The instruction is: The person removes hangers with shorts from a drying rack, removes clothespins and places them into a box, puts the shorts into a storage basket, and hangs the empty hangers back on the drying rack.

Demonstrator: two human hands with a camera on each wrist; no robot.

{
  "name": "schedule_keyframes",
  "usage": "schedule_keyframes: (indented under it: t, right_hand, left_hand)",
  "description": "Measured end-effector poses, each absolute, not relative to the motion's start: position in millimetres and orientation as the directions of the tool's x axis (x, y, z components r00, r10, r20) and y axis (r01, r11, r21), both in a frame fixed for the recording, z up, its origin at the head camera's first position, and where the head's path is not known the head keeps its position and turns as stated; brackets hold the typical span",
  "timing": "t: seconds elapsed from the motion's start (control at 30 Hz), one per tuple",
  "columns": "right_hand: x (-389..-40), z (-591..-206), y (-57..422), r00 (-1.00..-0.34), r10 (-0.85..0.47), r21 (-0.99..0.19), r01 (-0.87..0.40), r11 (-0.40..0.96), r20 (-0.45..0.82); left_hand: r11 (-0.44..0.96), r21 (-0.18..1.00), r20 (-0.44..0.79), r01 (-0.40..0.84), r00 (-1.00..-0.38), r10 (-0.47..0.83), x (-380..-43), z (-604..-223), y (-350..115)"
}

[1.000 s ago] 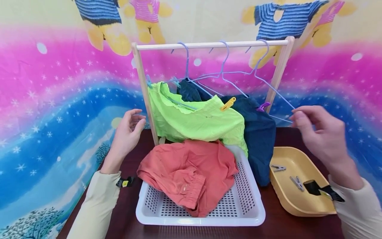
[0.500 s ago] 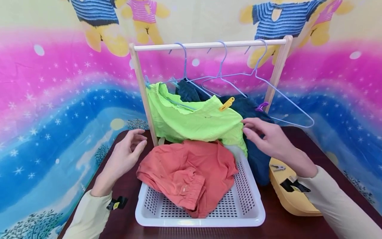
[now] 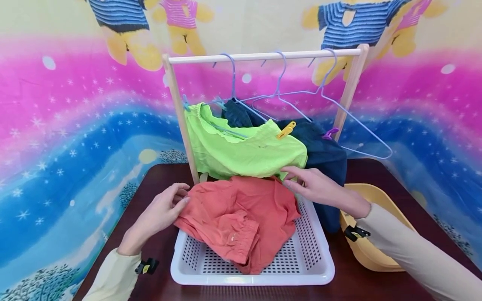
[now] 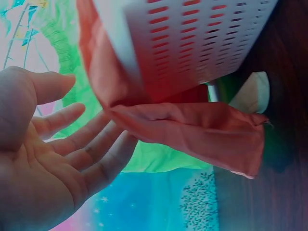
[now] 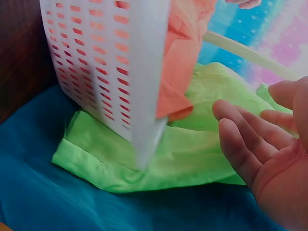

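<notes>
Left hand [image 3: 162, 213]: fingers relaxed, slightly bent and spread, gripping nothing; the fingertips lie at the left upper edge of the red garment [image 3: 214, 205], though firm contact cannot be confirmed. Right hand [image 3: 316, 186]: fingers extended, thumb apart, holding nothing; the fingertips are just beside the garment's upper right corner. The red garment lies between the two sets of fingers, heaped in the white basket [image 3: 252, 279], its left part hanging over the rim below the left fingers. Directly behind the right fingertips hangs the green garment [image 3: 244, 154], its lower edge draped down outside the basket's right wall. The dark blue garment [image 3: 327, 167] hangs behind the right hand and beside the basket. Just beyond the left fingertips stands the left post of the wooden rack [image 3: 256, 57]. Above the right fingers are a yellow clip [image 3: 287, 130] on the green cloth and a purple clip [image 3: 330, 133] on the blue; farther right, the end of a hanger [image 3: 367, 128] juts out past the rack. The yellow tray [image 3: 370, 257] sits right of the right fingers, on the dark table [image 3: 158, 175], partly covered by the right forearm.
</notes>
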State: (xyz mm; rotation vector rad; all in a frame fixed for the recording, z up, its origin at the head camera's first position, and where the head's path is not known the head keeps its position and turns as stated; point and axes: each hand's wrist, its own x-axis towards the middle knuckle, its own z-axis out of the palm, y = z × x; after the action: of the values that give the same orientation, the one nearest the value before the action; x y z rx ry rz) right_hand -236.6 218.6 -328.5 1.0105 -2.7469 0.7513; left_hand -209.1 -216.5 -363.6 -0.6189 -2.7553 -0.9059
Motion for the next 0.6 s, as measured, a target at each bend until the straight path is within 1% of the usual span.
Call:
schedule_keyframes:
  t: [0.3,0.4,0.6]
  right_hand:
    - [-254.3,-347.9,214.3,-0.781,-0.583,-0.41,-0.618,0.671,0.223]
    - [-259.3,-353.1,213.6,-0.771,-0.597,-0.404,-0.63,0.664,0.221]
    - [-264.3,-359.4,208.2,-0.728,-0.651,-0.338,-0.681,0.65,0.215]
  left_hand:
    - [0.767,0.494,0.231,0.411,-0.912,0.34,-214.0,-370.0,-215.8]
    - [0.797,0.467,0.191,0.382,-0.924,0.331,-214.7,-370.8,-216.0]
    - [0.84,0.442,0.094,0.315,-0.947,0.306,-215.2,-369.3,-215.1]
